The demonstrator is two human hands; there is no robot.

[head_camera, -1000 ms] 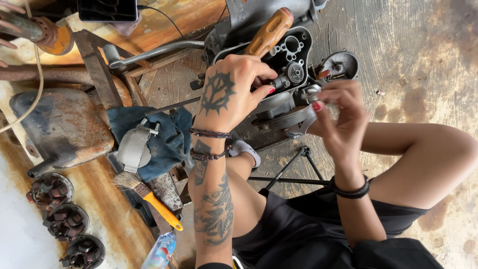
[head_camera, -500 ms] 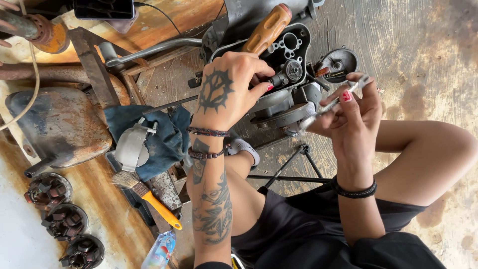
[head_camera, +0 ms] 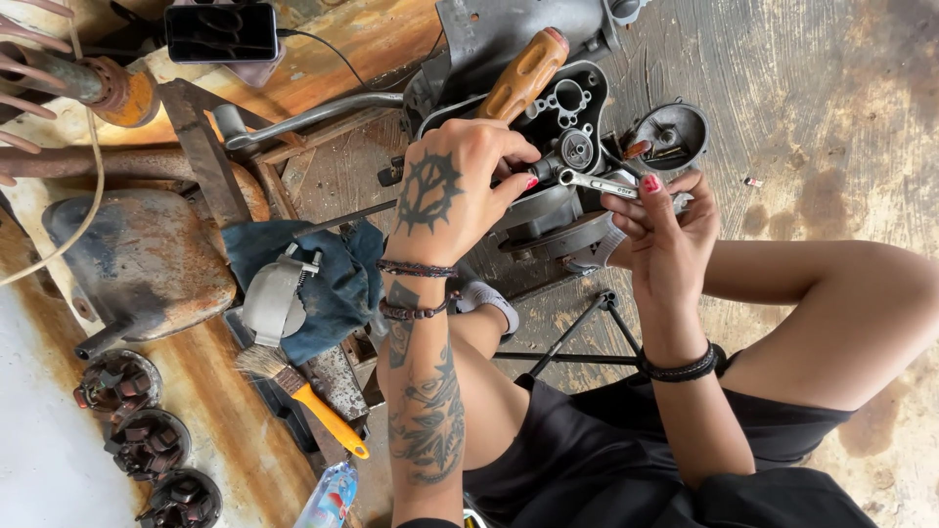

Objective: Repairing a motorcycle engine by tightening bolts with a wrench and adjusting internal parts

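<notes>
A dark metal engine casing (head_camera: 577, 127) lies on the floor in front of me. My left hand (head_camera: 455, 191), tattooed on its back, rests on the casing with its fingertips closed around a small round part near the middle. My right hand (head_camera: 665, 230) holds a small silver ring spanner (head_camera: 599, 183), whose ring end sits at that same part. A tool with an orange wooden handle (head_camera: 523, 73) leans across the casing just above my left hand. A round metal cover (head_camera: 670, 135) sits to the right of the casing.
A blue rag (head_camera: 337, 279) with a grey band on it lies at the left, beside a rusty metal tank (head_camera: 137, 259). A paintbrush with a yellow handle (head_camera: 303, 396), several dark round coil parts (head_camera: 147, 440), a phone (head_camera: 220, 31) and a thin black stand (head_camera: 577, 337) are also around.
My right hand has risen from beside the casing and brought the spanner's ring end onto the part that my left hand holds. My left hand has stayed in place.
</notes>
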